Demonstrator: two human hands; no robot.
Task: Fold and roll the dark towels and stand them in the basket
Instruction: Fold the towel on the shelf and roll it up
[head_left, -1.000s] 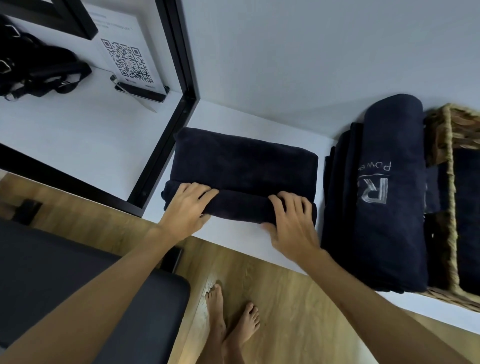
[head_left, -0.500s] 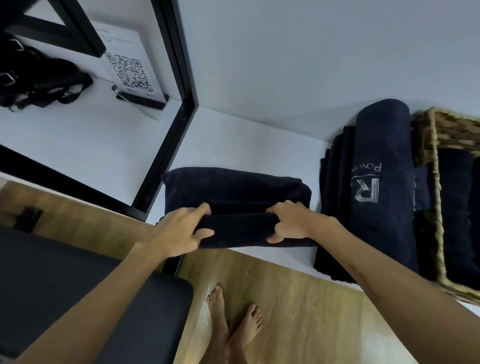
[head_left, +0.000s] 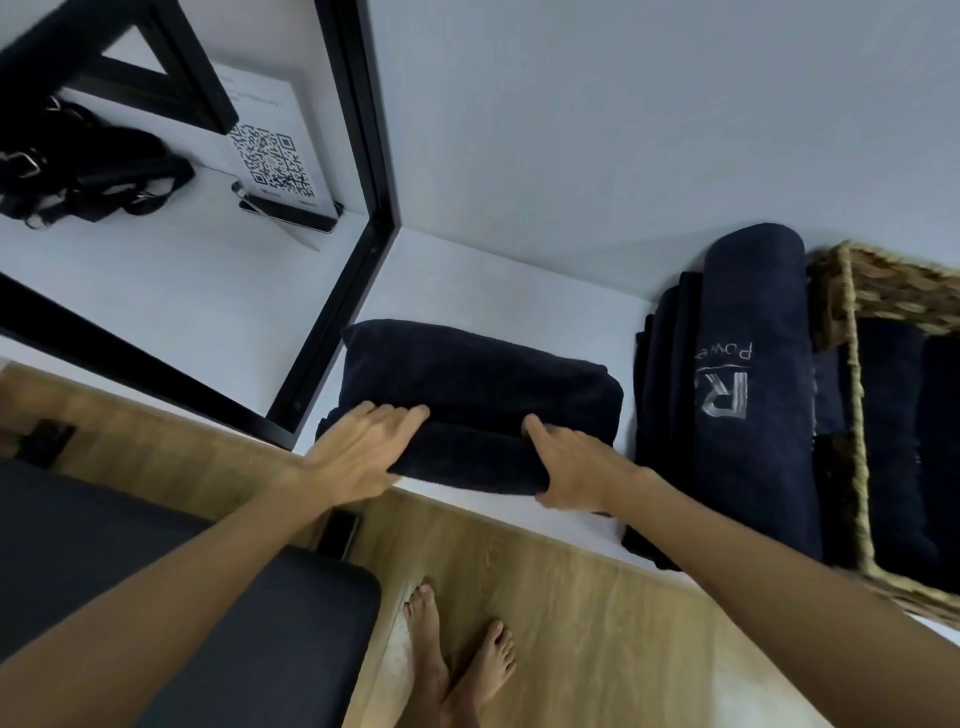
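Looking down from the head camera, a dark towel (head_left: 478, 400) lies partly rolled on the white desk (head_left: 524, 280), close to its near edge. The left hand (head_left: 358, 452) rests on the roll's left end, its fingers (head_left: 400, 415) straight and close together over the top of the rolled part, though motion blur softens them. The right hand (head_left: 576, 467) holds the roll's right end, with fingers (head_left: 535, 428) curved over the top and the thumb at the near side against the cloth.

To the right, a rolled towel (head_left: 753, 395) lies on a stack of folded dark towels (head_left: 670, 415), just beside the woven basket (head_left: 857, 415). White printing on this roll shows a large letter "R" and the word "Powe", the rest curving out of sight; it reads upside down from here. More dark towels (head_left: 898, 441) sit inside the basket.

At upper left, behind a black frame (head_left: 358, 156), a QR code sign (head_left: 270, 161) stands on a white surface; its small text is too blurred to read. Black straps (head_left: 88, 166) with metal buckles lie beside it. Below are a wooden floor (head_left: 571, 597), bare feet (head_left: 457, 654) and a dark padded seat (head_left: 208, 597).
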